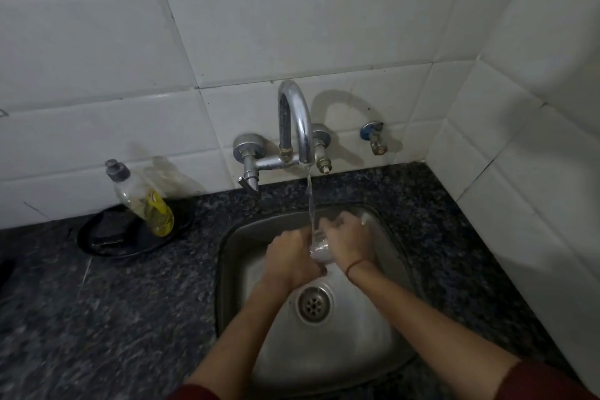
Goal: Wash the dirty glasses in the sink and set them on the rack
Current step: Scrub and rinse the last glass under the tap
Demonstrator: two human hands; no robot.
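A clear drinking glass [319,250] is held over the steel sink [233,256], under the stream of water running from the chrome tap [293,120]. My left hand [290,258] grips the glass from the left and my right hand [349,240] grips it from the right. Both hands cover most of the glass, so only its middle shows between them. Another clear glass [363,216] seems to lie at the sink's back right corner, mostly hidden behind my right hand.
A dish soap bottle [143,200] with yellow liquid leans in a black dish [130,235] on the dark granite counter [113,318] left of the sink. The drain [314,302] lies below my hands. White tiled walls close in behind and on the right. No rack is in view.
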